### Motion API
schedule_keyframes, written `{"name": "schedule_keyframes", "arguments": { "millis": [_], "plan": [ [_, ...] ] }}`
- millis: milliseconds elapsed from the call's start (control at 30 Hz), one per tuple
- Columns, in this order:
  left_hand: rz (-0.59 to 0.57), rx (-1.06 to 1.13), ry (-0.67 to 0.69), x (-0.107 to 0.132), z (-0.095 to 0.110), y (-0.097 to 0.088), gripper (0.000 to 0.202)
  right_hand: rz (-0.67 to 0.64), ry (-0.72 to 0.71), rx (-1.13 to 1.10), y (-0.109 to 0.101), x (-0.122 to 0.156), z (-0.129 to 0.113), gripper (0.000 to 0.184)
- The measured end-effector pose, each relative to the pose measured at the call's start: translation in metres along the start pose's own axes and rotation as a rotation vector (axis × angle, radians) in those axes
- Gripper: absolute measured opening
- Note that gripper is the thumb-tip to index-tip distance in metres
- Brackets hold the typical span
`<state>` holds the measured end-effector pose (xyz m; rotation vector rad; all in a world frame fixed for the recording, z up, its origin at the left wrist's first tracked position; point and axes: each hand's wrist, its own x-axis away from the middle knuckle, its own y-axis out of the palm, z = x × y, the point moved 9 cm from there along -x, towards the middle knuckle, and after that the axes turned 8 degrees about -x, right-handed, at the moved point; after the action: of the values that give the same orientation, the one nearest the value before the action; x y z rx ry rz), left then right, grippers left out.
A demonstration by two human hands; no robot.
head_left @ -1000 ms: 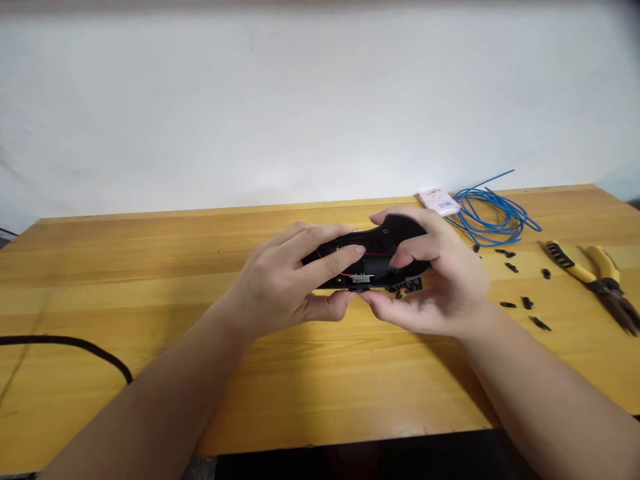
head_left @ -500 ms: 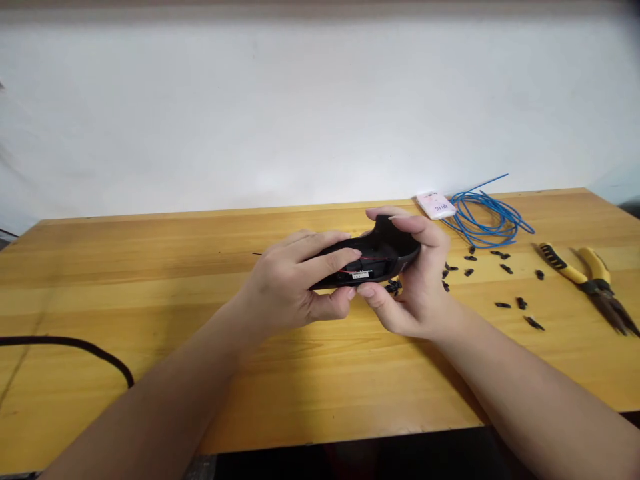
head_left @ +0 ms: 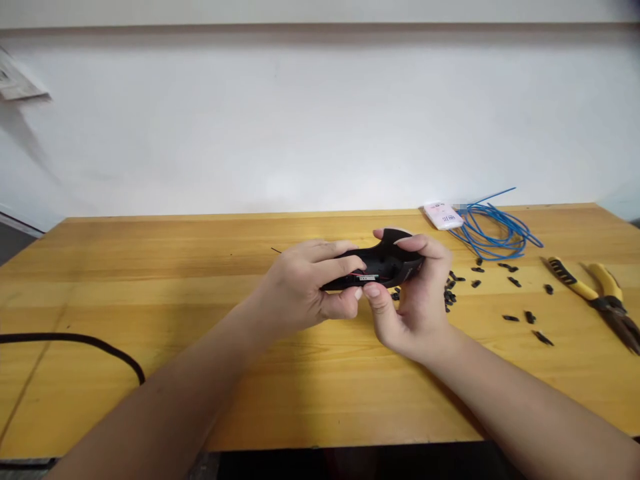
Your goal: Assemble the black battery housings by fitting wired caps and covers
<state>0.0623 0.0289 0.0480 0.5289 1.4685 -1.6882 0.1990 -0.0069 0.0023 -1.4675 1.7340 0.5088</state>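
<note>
A black curved plastic shell (head_left: 383,263), with red wires and a small white part inside, is held just above the wooden table (head_left: 200,293) between both hands. My left hand (head_left: 305,290) wraps its left end, index finger laid across the top and thumb underneath. My right hand (head_left: 417,300) grips its right end, fingers curled over the upper edge and thumb pressed at the lower rim near the white part. Much of the shell is hidden by the fingers.
Small black pieces (head_left: 510,297) lie scattered right of the hands. A coil of blue wire (head_left: 493,230) and a small white packet (head_left: 443,215) sit at the back right. Yellow-handled pliers (head_left: 597,293) lie far right. A black cable (head_left: 75,343) curves at left.
The right hand has turned under the shell, its fingers drawn in and its thumb shifted along the lower rim. The view has tilted up a little, so everything sits lower in frame.
</note>
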Motion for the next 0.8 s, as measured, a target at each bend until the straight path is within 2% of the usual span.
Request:
{"name": "schedule_keyframes", "arguments": {
  "millis": [100,200,267,333,400,533,667,800],
  "plan": [
    [-0.027,0.013,-0.026,-0.001,-0.002,0.002,0.017,-0.012,0.0,0.005,-0.001,-0.002,0.003,0.07],
    [0.028,-0.11,0.047,-0.001,0.004,-0.003,0.024,-0.065,-0.109,-0.016,-0.005,-0.01,-0.002,0.078],
    [0.047,-0.169,0.109,0.0,0.009,-0.005,0.035,-0.123,-0.176,-0.043,-0.007,-0.015,-0.007,0.09],
    [0.023,-0.154,0.138,0.002,0.01,-0.004,0.045,-0.168,-0.183,-0.053,-0.006,-0.018,-0.008,0.106],
    [-0.003,-0.115,0.146,0.004,0.01,-0.002,0.053,-0.152,-0.165,-0.056,-0.008,-0.019,-0.007,0.118],
    [0.044,-0.083,0.143,0.006,0.014,-0.005,0.055,-0.044,-0.129,-0.089,-0.011,-0.018,-0.006,0.116],
    [0.059,-0.086,0.073,0.002,0.016,-0.007,0.051,-0.012,-0.104,-0.11,-0.011,-0.017,-0.008,0.121],
    [0.095,-0.136,0.066,0.0,0.019,-0.012,0.049,-0.022,-0.073,-0.157,-0.012,-0.02,-0.01,0.107]
  ]
}}
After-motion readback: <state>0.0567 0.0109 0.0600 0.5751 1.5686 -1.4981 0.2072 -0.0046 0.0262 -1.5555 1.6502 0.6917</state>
